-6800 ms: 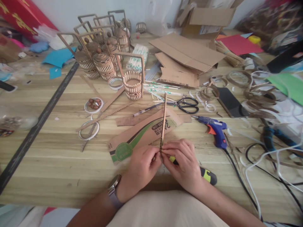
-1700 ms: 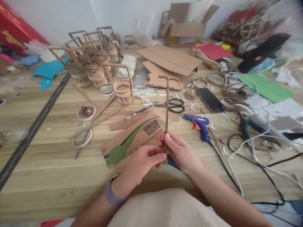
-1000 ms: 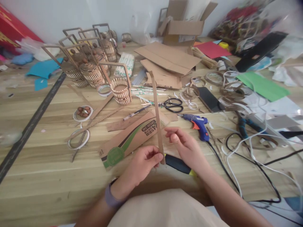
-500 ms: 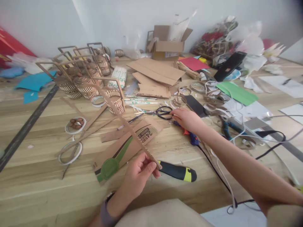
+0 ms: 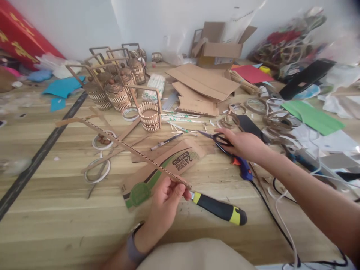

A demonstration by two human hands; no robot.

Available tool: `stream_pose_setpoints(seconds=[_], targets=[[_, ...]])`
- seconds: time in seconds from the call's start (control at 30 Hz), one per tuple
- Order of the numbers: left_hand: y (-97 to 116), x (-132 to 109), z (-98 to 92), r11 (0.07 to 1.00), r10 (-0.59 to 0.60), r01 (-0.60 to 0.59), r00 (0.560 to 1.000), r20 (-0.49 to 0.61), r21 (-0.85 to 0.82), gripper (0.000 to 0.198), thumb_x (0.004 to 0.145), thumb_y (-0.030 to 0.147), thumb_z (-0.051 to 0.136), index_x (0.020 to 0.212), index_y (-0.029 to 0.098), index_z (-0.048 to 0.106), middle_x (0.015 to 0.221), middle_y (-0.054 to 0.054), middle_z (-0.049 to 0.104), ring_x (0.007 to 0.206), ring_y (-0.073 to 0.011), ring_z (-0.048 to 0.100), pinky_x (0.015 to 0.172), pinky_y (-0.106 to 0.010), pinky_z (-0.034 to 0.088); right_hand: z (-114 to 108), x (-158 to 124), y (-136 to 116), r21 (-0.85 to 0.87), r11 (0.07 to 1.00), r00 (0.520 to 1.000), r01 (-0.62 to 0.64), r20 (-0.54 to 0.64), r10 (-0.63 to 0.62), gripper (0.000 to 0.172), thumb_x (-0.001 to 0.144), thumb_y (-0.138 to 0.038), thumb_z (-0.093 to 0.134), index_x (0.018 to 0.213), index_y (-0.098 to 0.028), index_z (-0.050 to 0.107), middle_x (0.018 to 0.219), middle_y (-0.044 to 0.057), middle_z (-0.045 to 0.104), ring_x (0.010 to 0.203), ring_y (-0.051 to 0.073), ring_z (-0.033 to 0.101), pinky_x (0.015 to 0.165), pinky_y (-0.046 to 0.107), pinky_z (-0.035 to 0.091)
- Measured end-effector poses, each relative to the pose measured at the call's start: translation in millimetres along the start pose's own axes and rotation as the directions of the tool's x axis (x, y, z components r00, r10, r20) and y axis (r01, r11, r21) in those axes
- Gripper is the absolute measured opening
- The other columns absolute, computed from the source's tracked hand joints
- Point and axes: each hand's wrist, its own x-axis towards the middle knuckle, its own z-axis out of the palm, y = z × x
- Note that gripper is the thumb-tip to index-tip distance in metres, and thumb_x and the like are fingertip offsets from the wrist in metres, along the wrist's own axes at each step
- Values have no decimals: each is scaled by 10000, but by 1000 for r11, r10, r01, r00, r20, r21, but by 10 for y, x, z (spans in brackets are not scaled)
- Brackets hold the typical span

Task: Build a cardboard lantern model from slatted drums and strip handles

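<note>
Between thumb and fingers, my left hand (image 5: 168, 198) pinches one end of a long, thin cardboard strip (image 5: 132, 152), which slants away to the far left. My right hand (image 5: 242, 144) has its fingers on the handles of black-handled scissors (image 5: 222, 140); the blades point left. Under the right wrist lies a blue glue gun (image 5: 245, 170) with an orange trigger. A black and yellow handled tool (image 5: 221, 210) rests just right of my left hand. Below the strip is a printed piece of cardboard (image 5: 165, 168). A small stick basket with a handle (image 5: 149, 115) stands beyond it.
Several lidded stick baskets (image 5: 116, 93) stand at the back left. Cardboard sheets (image 5: 204, 84) and an open carton (image 5: 219, 52) are behind the middle. Tape rolls (image 5: 257, 106) and paper crowd the right. Cables (image 5: 270, 210) run down to the front edge.
My right hand has taken the scissors by the handles and lifted them toward me. The strip in my left hand has swung lower and to the left. The view has shifted slightly left.
</note>
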Motion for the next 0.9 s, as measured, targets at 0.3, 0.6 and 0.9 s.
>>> stream_pose_setpoints(seconds=[0.3,0.6,0.9], targets=[[46,-7,14,1000,2,-2,999,-37,10,367,819,517,707,824,162,613,638,-3,664,597,-139,634,608,-268,526,185,-1022,-845,685,727,999,44,-22,-39,403,916,-411,566,1274,-242,493,981,62,695,813,219,683,726,317,542],[34,-25,13,999,28,-28,1000,-12,16,365,829,518,700,834,161,626,663,-6,674,605,-129,636,616,-252,531,50,-1010,-1140,708,700,983,97,43,-180,453,723,-505,796,952,-224,526,774,-20,570,670,180,556,587,267,451],[-6,-32,0,993,-37,35,999,16,113,433,810,586,676,850,161,598,683,-24,674,618,-158,646,618,-279,534,21,-985,-1204,745,665,982,57,80,-173,436,730,-499,788,956,-224,536,728,-37,551,626,159,523,553,244,403]])
